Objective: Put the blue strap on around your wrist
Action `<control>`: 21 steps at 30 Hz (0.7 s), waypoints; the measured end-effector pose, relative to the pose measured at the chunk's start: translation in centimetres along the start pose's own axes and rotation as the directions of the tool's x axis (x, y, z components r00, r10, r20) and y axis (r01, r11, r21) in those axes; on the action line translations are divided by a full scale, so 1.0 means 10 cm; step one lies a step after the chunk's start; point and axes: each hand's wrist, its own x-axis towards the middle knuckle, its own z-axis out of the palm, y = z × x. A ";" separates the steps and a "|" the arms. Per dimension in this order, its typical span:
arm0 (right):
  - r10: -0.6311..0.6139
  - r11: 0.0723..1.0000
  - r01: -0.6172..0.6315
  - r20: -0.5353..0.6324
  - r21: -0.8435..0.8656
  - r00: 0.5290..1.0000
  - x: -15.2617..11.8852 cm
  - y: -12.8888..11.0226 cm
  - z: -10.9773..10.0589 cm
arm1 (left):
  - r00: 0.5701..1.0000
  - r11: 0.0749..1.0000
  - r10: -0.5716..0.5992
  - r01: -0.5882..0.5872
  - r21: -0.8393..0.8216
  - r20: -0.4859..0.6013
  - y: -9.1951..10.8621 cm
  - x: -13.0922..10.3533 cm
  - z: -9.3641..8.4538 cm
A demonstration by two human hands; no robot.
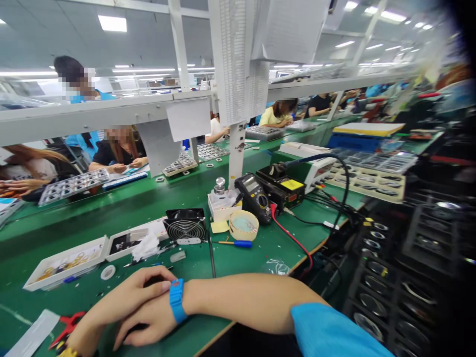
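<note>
My right arm reaches in from the right in a blue sleeve, with a blue wristband around its wrist. My right hand rests palm down near the green bench's front edge, fingers slightly apart and holding nothing. From the lower left, my left hand lies over the back of it. Its thumb and finger meet at the wristband's upper edge and pinch there. Red-handled pliers lie left of my left forearm, partly hidden by it. Beyond both hands are a round white disc and a small translucent piece.
Behind stand parts trays, a fan, a round tub, a multimeter and a black soldering station. A blue screwdriver and a red cable lie nearer. Racks of parts fill the right. People sit across the bench.
</note>
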 end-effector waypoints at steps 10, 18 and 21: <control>0.290 0.952 -0.270 -0.147 0.143 0.946 -0.27 -0.32 -0.14 | 0.995 0.994 0.103 -0.102 -0.043 0.020 -0.20 0.06 -0.07; 0.399 0.912 -0.403 -0.064 -0.079 0.915 -0.29 -0.29 -0.06 | 0.974 0.980 0.197 -0.194 -0.030 0.110 -0.26 0.10 -0.10; 0.367 0.906 -0.388 -0.142 -0.168 0.919 -0.31 -0.18 -0.01 | 0.980 0.982 0.187 -0.189 0.027 0.062 -0.30 0.12 -0.04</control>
